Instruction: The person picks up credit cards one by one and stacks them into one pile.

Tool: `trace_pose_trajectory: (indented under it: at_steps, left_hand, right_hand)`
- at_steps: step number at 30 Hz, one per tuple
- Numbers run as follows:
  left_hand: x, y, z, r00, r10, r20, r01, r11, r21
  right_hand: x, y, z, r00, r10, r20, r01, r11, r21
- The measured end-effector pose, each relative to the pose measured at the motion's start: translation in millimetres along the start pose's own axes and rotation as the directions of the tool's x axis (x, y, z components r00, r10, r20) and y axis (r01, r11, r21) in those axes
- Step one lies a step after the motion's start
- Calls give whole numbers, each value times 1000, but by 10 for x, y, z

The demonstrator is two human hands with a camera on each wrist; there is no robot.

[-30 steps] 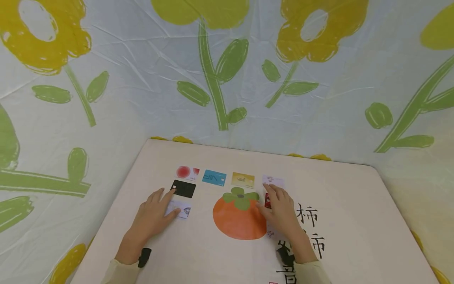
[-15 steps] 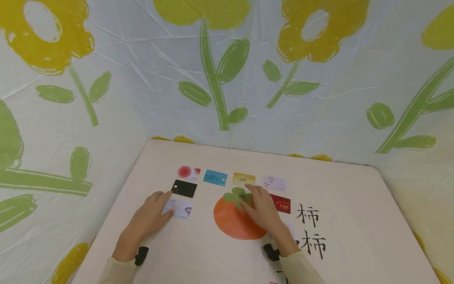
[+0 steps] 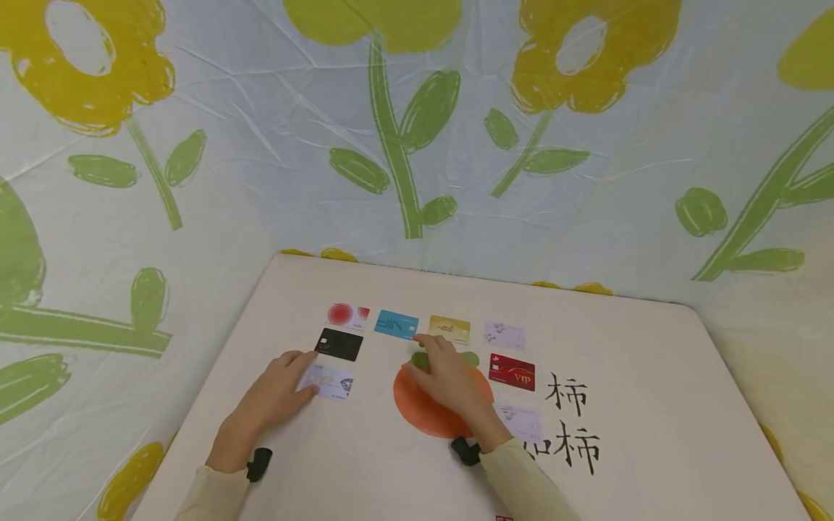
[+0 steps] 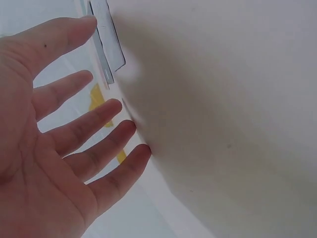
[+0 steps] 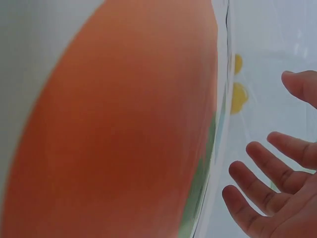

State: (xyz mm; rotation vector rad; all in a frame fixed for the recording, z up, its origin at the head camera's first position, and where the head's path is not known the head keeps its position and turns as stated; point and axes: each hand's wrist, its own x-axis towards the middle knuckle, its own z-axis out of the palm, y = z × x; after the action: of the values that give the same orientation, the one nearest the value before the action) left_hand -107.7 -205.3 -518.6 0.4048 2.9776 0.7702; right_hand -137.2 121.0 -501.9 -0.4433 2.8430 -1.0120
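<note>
A person's left hand (image 3: 276,391), unclenched and gripping nothing, reaches over the left side of a silver card (image 3: 335,381), its index fingertip beside a black card (image 3: 339,344). The right hand (image 3: 449,376), also loose and holding nothing, spans a printed persimmon (image 3: 417,405) and hides much of it; its fingertips reach the adjoining corners of a blue card (image 3: 396,324) and a gold card (image 3: 451,329), though contact cannot be told. A red-dot card (image 3: 347,316) and a lilac card (image 3: 504,334) end that far row. At right, a red card (image 3: 512,373) lies above a pale card (image 3: 519,421), near black characters (image 3: 576,449) partly covered by the forearm. Flowered cloth (image 3: 260,130) rises behind the table (image 3: 651,376).
</note>
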Motion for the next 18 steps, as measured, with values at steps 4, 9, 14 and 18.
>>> trace_pose_trajectory:
  at_steps: [4, 9, 14, 18]
  left_hand:
    - [22, -13, 3, 1000, 21, -6, -20, 999, 31]
    - [38, -23, -31, 1000, 14, -6, -13, 999, 41]
    - [64, -69, -31, 1000, 3, 9, -3, 999, 47]
    - [86, -109, -27, 1000, -3, 22, 2, 999, 44]
  right_hand:
    - [78, -145, 82, 1000, -10, 27, 11, 1000, -17]
    - [174, -283, 246, 998, -17, 65, 19, 1000, -23]
    - [258, -390, 416, 996, -12, 88, 19, 996, -85]
    - [304, -475, 521, 994, -6, 109, 19, 992, -125]
